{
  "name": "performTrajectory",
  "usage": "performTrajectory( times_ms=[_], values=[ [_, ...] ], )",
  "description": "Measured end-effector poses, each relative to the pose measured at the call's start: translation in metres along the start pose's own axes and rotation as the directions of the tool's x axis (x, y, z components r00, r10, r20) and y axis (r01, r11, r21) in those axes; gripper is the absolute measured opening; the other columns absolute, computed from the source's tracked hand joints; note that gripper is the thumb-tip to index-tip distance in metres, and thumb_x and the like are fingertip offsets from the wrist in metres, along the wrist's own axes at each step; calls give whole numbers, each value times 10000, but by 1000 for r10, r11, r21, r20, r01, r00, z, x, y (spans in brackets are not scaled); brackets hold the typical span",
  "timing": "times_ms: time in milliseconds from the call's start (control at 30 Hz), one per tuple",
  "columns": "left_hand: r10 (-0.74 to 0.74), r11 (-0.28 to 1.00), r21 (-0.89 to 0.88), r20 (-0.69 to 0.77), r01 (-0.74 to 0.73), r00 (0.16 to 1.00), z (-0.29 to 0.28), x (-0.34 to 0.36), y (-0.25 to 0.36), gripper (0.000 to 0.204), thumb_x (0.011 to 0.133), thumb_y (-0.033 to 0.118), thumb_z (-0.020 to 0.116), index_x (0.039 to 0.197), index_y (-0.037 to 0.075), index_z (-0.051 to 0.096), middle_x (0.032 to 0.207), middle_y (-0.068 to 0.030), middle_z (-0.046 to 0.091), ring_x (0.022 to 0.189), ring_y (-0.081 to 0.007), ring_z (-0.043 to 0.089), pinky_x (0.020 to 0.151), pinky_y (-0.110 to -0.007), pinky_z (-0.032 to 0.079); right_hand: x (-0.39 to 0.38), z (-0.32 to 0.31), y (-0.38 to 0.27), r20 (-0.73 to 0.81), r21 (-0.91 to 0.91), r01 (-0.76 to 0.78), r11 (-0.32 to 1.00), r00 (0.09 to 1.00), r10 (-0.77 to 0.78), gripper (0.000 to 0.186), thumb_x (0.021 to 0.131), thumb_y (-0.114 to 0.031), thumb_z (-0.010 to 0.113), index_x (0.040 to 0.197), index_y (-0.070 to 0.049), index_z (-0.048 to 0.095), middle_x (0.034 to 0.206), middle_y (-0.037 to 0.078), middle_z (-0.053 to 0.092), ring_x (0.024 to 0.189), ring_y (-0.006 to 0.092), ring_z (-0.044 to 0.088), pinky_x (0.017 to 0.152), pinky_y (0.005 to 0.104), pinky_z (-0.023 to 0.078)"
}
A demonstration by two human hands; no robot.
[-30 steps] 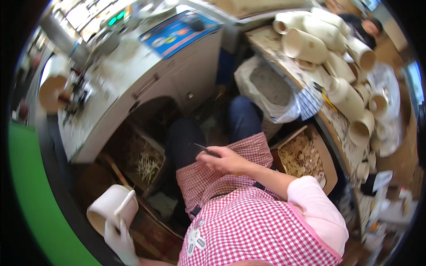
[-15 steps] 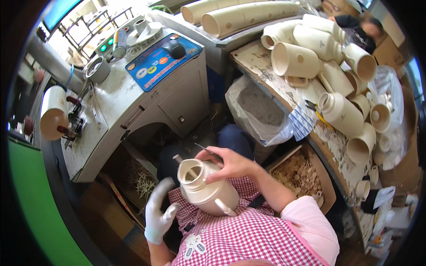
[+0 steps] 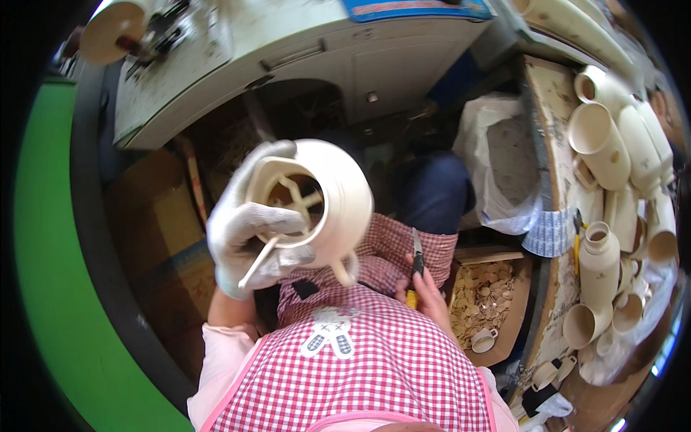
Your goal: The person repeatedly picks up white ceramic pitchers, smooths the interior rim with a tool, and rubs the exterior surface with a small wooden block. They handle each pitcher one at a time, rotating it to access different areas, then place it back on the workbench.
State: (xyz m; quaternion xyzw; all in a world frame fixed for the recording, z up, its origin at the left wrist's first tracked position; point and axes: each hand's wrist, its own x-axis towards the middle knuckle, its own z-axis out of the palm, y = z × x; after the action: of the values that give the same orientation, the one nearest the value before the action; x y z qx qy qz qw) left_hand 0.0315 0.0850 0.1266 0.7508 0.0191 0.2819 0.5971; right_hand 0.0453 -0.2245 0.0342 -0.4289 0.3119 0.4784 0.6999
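Note:
A cream plastic jug body [image 3: 348, 194] is tilted in front of me, its wide spouted mouth turned to the left. Cream plastic bars [image 3: 306, 200] cross inside that mouth. My left hand [image 3: 241, 230], in a whitish glove, grips the rim, fingers partly inside the opening. From between those fingers sticks out a thin cream rod [image 3: 259, 265]. Bare and lower down by my lap, my right hand [image 3: 432, 297] is closed on a small knife [image 3: 418, 263] with a black and yellow handle. Its blade points upward, apart from the jug.
At right, a worn bench [image 3: 543, 317] carries several cream jug bodies [image 3: 599, 270]. Below it a box [image 3: 520, 324] holds round cream scraps and a small cup-like part. A plastic bag [image 3: 497, 165] hangs beside the bench. Ahead stands a white cabinet [image 3: 403, 65].
The gloved left hand, open and apart before, now grips the jug, which has been raised and turned. My right hand has let go of the jug and moved right and down with the knife. The view shifted.

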Motion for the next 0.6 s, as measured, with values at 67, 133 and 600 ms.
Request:
performTrajectory(
  times_ms=[67,133,600],
  values=[
    [188,902,352,203,-251,961,-30,15,15,423,587,345,970,888,142,752,1269,-260,678,1177,-435,679,1025,-518,524,-5,7,-19,22,-101,22,995,1000,-20,376,1146,-280,396,1468,-97,460,757,8,572,577,97,509,517,245,435],
    [131,842,422,443,-335,887,-50,24,22,457,517,370,972,832,147,727,1193,-241,717,1120,-452,698,1003,-531,534,-9,17,-56,131,-252,266,930,962,-240,387,1137,-400,406,1333,-88,525,736,-33,527,554,33,445,473,184,327],
    [97,966,81,763,-244,639,-44,4,-9,314,635,251,915,745,75,679,1033,-133,679,919,-329,672,805,-408,549,-19,142,-87,960,-161,337,-928,273,-67,185,850,-204,709,979,-95,635,785,36,613,711,197,647,545,313,491]
  ],
)
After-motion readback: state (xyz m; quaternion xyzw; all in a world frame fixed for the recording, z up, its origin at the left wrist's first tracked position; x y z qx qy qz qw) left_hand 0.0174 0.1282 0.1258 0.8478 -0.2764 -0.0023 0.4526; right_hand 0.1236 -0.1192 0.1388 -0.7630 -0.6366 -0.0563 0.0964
